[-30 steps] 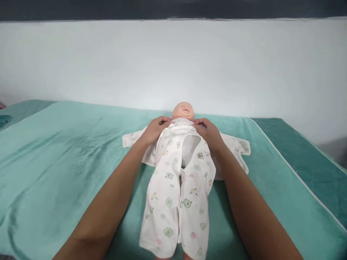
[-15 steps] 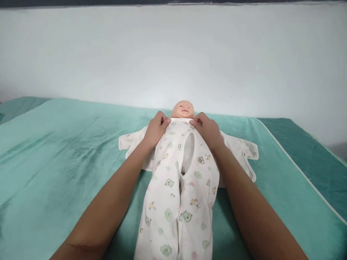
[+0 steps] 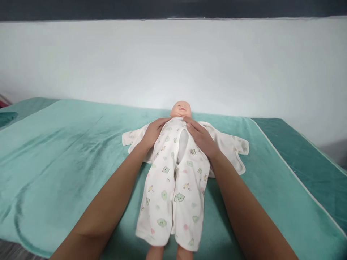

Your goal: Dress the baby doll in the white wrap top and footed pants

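A baby doll (image 3: 181, 108) lies on its back on a teal blanket (image 3: 67, 151), head away from me. White trousers with small animal prints (image 3: 170, 187) cover its body up to the chest; bare feet stick out at the bottom. Under it lies an open white jacket (image 3: 233, 148) with sleeves spread to both sides. My left hand (image 3: 153, 131) rests on the left side of the trousers' top edge, fingers curled on the cloth. My right hand (image 3: 199, 137) lies on the right side of the chest, fingers stretched along the top edge near the doll's neck.
The blanket covers a darker green surface (image 3: 311, 159) whose right edge runs diagonally at the right. A white wall (image 3: 173, 61) stands right behind the doll's head. The blanket's near left corner (image 3: 24, 242) ends over a grey floor.
Both hands have slid inward along the trousers' top edge, toward the doll's neck. The right hand went from a pinch to lying flatter on the chest. The view tilted slightly, showing the feet.
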Action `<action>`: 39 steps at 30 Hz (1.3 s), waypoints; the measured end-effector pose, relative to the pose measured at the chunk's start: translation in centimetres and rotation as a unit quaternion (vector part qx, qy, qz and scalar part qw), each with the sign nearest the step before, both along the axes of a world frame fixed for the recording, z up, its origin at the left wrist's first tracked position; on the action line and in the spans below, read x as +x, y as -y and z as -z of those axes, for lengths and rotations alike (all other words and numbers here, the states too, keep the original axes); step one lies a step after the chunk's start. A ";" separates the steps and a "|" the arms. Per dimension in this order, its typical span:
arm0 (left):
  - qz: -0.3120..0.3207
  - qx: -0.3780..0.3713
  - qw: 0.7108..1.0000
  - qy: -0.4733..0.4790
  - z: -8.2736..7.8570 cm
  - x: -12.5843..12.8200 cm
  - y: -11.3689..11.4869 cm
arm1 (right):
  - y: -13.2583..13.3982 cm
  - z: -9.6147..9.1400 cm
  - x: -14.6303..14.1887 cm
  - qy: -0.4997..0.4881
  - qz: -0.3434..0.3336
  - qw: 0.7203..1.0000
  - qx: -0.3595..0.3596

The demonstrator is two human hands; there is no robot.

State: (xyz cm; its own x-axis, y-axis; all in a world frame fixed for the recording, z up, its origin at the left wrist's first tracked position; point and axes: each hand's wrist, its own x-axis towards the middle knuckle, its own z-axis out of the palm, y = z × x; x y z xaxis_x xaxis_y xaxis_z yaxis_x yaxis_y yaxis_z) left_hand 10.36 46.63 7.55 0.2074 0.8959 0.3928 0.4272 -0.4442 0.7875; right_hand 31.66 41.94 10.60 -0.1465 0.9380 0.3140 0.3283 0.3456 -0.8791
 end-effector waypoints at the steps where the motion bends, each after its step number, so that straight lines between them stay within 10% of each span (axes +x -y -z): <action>1: 0.003 0.010 1.000 -0.001 0.1 -0.2 0.6 | 0.8 -0.1 -0.2 0.009 -0.004 1.000 -0.001; 9: -0.028 0.040 0.995 -0.085 1.7 -2.1 7.9 | 11.8 2.8 -0.7 0.123 -0.006 0.989 0.086; 18: -0.117 -0.032 0.992 -0.028 4.2 -4.4 22.4 | 24.5 4.2 -2.6 0.156 0.014 0.981 0.117; 24: -0.070 -0.063 0.995 -0.017 5.3 -4.5 29.1 | 26.2 2.4 -5.7 0.294 0.015 0.949 0.118; 39: -0.041 0.029 0.993 0.103 6.3 -4.2 32.0 | 26.8 2.2 -6.5 0.251 0.010 0.949 0.189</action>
